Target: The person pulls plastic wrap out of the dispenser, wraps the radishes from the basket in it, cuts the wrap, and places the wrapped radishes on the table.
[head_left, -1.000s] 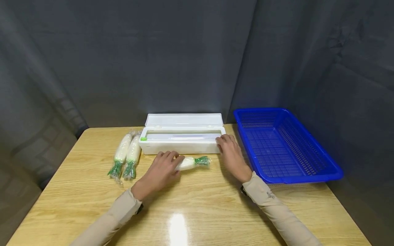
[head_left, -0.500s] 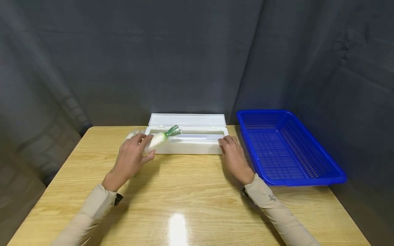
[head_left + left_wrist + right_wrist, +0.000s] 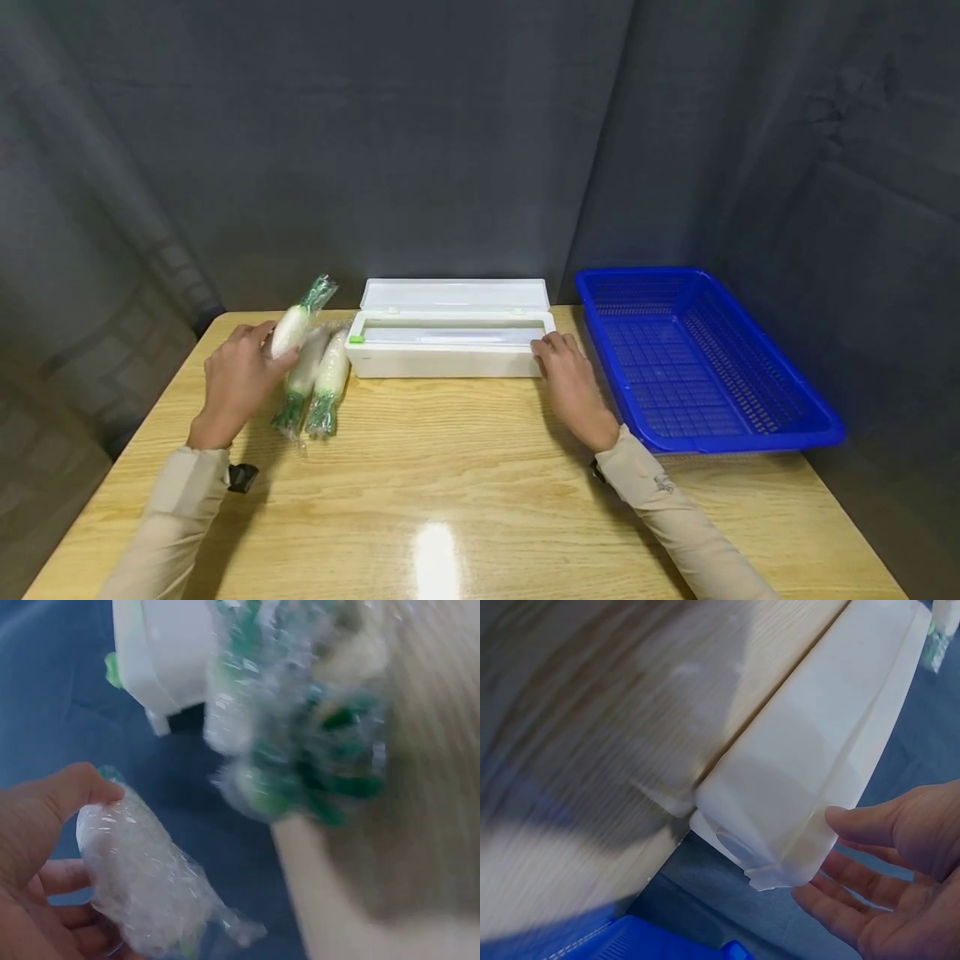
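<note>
My left hand (image 3: 236, 375) holds a white radish (image 3: 291, 329) wrapped in clear film, its green top pointing up and away. The radish is raised above the table's left side; in the left wrist view, the thumb presses one side of the wrapped radish (image 3: 146, 870) and the fingers curl under the other. Two more wrapped radishes lie close by, a left one (image 3: 303, 371) and a right one (image 3: 332, 371). My right hand (image 3: 572, 379) grips the right end of a white cling film dispenser (image 3: 442, 362), thumb on its front edge (image 3: 780, 750). The dispenser's lid (image 3: 455, 294) is raised.
A blue plastic basket (image 3: 633, 400) stands at the right of the wooden table (image 3: 465, 483). A green slider (image 3: 357, 339) sits at the dispenser's left end. Dark curtains (image 3: 420, 150) hang behind the table and along its sides.
My left hand has picked the radish up from in front of the dispenser and carried it left, to beside the other two. The right hand stays at the dispenser's right end.
</note>
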`<state>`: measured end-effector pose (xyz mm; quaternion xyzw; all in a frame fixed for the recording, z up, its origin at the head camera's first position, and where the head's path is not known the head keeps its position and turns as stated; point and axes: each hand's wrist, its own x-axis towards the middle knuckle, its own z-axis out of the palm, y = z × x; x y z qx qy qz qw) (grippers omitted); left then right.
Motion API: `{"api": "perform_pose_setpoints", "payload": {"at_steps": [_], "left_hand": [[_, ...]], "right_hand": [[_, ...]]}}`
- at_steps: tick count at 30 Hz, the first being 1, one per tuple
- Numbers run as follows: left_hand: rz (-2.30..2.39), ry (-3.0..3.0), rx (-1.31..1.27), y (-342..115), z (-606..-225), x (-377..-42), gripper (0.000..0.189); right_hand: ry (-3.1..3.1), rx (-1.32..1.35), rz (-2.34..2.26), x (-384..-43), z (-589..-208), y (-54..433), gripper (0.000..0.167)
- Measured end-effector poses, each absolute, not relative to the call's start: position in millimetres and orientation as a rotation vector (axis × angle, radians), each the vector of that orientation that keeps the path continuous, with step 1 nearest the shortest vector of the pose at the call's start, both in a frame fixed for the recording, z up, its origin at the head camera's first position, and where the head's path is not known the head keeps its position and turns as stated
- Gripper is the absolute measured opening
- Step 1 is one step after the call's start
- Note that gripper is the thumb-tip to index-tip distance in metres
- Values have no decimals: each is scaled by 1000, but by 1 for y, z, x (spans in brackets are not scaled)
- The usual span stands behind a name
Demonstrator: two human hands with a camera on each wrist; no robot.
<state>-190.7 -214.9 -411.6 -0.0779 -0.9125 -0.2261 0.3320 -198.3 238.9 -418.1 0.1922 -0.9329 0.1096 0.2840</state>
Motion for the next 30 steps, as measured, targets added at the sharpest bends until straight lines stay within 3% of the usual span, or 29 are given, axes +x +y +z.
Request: {"api": "perform_pose_setpoints", "payload": {"at_steps": [21,30], "left_hand": [[-765,-2706,112,-249,-460,-202,51],[-795,-2858,91,-249,-453,-204,46]], "right_hand": [[-2481,482,198,-198,-424,237,10],[-2477,500,260,-199,-423,239,6]]}}
